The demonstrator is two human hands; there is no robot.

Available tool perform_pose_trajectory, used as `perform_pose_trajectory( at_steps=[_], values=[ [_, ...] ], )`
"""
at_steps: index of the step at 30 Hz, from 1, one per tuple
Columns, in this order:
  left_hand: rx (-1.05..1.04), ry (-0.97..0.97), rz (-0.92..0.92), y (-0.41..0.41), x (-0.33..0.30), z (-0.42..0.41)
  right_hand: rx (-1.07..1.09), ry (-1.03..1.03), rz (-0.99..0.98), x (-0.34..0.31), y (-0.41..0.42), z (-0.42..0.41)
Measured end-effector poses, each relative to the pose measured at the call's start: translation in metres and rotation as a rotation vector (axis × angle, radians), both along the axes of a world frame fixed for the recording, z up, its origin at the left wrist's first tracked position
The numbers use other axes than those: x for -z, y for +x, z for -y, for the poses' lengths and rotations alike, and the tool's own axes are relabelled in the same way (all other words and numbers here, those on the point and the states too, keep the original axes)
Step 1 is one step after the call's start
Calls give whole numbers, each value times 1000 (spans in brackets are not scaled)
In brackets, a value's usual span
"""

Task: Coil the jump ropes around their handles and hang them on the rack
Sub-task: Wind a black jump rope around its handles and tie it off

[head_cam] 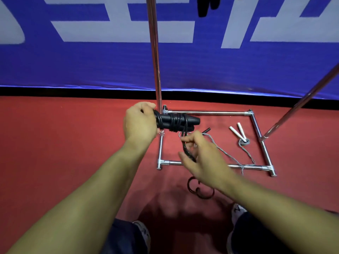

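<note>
My left hand (140, 123) grips the two black handles (190, 121) of a black jump rope, held side by side and pointing right, with several turns of black cord wound round them. My right hand (198, 156) pinches the loose black cord (185, 146) just below the handles. The rest of that cord lies in loops (200, 188) on the floor near my feet. A second jump rope with white handles (237, 131) and a grey cord (244, 142) lies on the floor inside the base of the chrome rack (211, 112).
The rack's upright pole (155, 52) rises just behind my left hand; a slanted pole (300, 101) stands at the right. A blue banner (73, 61) covers the wall behind. Something black hangs at the top edge (205, 6). My shoes (236, 211) are on the red floor.
</note>
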State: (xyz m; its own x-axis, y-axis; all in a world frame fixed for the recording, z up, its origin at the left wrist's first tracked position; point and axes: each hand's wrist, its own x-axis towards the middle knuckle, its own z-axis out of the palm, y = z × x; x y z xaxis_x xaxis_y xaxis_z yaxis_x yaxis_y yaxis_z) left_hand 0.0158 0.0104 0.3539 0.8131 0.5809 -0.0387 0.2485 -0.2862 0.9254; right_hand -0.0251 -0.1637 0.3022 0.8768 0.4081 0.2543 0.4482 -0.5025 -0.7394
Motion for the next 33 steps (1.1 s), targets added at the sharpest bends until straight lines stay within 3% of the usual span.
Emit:
perform_pose_trajectory(
  at_steps=[4,5,7,9,11,16,20,26,30,33],
  values=[
    [49,-195,22,-4,-3,8,203,540,-958,1,-4,-19],
    [61,-205,19,-4,-3,9,241,626,-1086,-2,-1,-21],
    [40,-233,12,-5,-3,9,313,680,-990,-4,8,-20],
    [-34,-282,15,-3,-6,3,384,572,-571,-8,14,-11],
    [-101,-319,18,-1,-9,-6,325,417,-215,-11,15,-3],
    [-24,-305,-10,-6,-11,-1,171,-12,54,9,22,5],
    [30,-346,-31,-12,-11,10,48,47,22,5,25,7],
    [5,-358,6,-13,-14,11,74,555,-614,-9,19,-4],
    [9,-381,9,-14,-14,13,95,425,-401,-7,22,-2],
    [9,-402,-4,-16,-14,14,79,431,-411,-5,27,1]
  ],
)
